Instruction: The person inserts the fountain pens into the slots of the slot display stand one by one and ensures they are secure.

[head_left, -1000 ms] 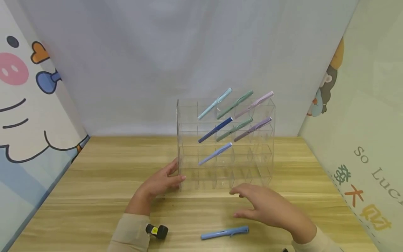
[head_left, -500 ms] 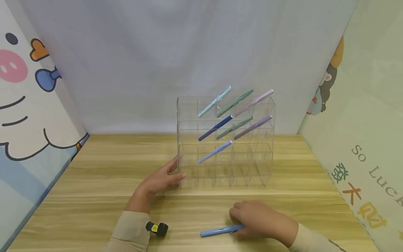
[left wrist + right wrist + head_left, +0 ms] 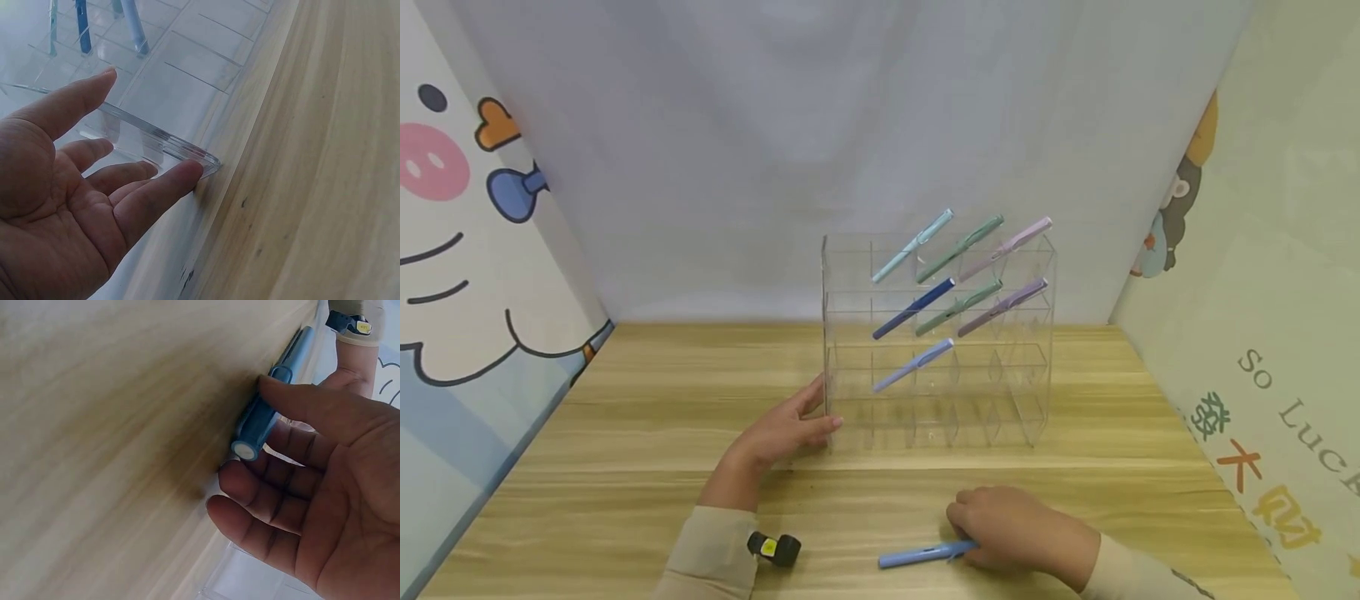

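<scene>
A clear acrylic pen rack [image 3: 938, 433] with tiers of compartments stands upright on the table. My left hand [image 3: 786, 432] holds its left side low down; in the left wrist view the thumb [image 3: 100, 89] lies over the front edge and the other fingers reach along the side panel. A light blue capped pen [image 3: 917, 556] lies on the table in front of the rack. My right hand [image 3: 1015, 533] pinches its right end; in the right wrist view the thumb [image 3: 294, 397] presses the cap, with curled fingers on the other side.
Several slanted pens sit in the rack, among them a dark blue pen [image 3: 913, 309], a purple pen [image 3: 1003, 307] and a periwinkle pen [image 3: 913, 366]. A black device [image 3: 775, 550] is strapped at the left wrist. Printed panels flank the wooden table [image 3: 685, 392].
My right hand has come down from in front of the rack onto the right end of the light blue pen and taken hold of it. The left hand stays on the rack.
</scene>
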{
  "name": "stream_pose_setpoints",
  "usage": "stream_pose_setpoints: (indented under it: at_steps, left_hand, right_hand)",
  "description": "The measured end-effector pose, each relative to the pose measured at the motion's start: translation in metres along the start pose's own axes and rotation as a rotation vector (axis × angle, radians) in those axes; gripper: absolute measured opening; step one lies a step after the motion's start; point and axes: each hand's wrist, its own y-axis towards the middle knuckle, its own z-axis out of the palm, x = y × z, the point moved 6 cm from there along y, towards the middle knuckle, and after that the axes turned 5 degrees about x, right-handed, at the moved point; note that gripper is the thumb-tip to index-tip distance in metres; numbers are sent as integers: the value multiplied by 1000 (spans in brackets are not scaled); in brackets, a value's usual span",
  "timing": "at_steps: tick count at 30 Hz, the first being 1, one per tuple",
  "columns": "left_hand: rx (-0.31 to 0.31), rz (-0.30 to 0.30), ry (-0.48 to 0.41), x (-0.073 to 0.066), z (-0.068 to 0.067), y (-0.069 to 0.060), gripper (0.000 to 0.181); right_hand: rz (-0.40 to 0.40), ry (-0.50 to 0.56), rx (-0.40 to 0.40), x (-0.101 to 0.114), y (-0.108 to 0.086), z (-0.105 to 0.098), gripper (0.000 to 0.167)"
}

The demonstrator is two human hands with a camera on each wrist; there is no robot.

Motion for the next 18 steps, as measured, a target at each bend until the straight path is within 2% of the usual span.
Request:
stream_pose_setpoints:
  at_steps: [8,15,18]
  left_hand:
    - [0,8,3,0,0,0,88]
    - [6,7,-2,1,0,1,91]
    - [4,9,0,2,0,2,92]
  right_hand:
    - [-1,39,-25,0,-2,-10,24]
    - [-44,68,-109,4,-7,-35,21]
    - [-65,116,-127,7,-9,-47,19]
